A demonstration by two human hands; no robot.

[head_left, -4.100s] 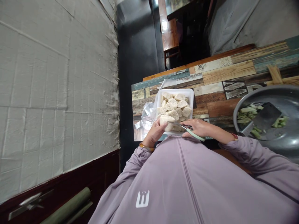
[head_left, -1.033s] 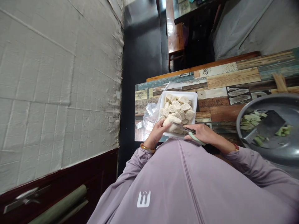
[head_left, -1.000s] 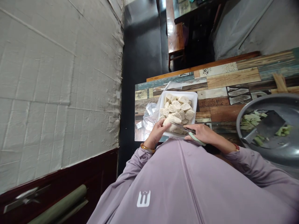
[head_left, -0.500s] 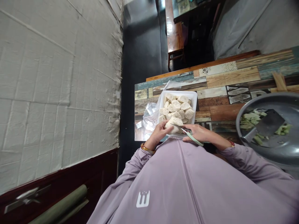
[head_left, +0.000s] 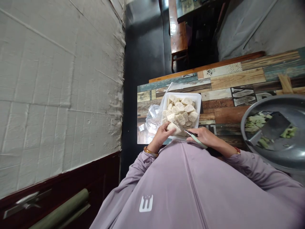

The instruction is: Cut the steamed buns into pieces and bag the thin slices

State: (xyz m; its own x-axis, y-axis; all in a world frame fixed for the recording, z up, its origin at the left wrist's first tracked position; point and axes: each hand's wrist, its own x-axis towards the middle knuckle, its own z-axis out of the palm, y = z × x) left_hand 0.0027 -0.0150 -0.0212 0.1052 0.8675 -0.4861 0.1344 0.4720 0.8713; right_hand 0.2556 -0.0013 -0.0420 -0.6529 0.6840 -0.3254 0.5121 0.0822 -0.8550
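My left hand [head_left: 163, 133] grips a pale, spongy-looking roll [head_left: 175, 128] over the near side of a white tray [head_left: 198, 101]. My right hand [head_left: 201, 136] is closed around scissors [head_left: 196, 140] with pale green handles. Their blades reach left onto the roll, and the tips are hard to make out against it. Behind both hands the tray holds several cut pale pieces [head_left: 180, 119] heaped together; their cut faces look porous. What kind of food this is I cannot tell.
A crumpled clear plastic bag [head_left: 152, 118] lies left of the tray. On the right stands a large metal basin [head_left: 295, 127] with a cleaver [head_left: 274, 127] and chopped greens [head_left: 256, 122]. A bundle of thin sticks [head_left: 285, 83] lies behind it. Across the dark floor is a wooden bench [head_left: 178, 38].
The scissor handles have come closer together in my right hand. The roll in my left hand has tilted, and the blades lie farther back over it.
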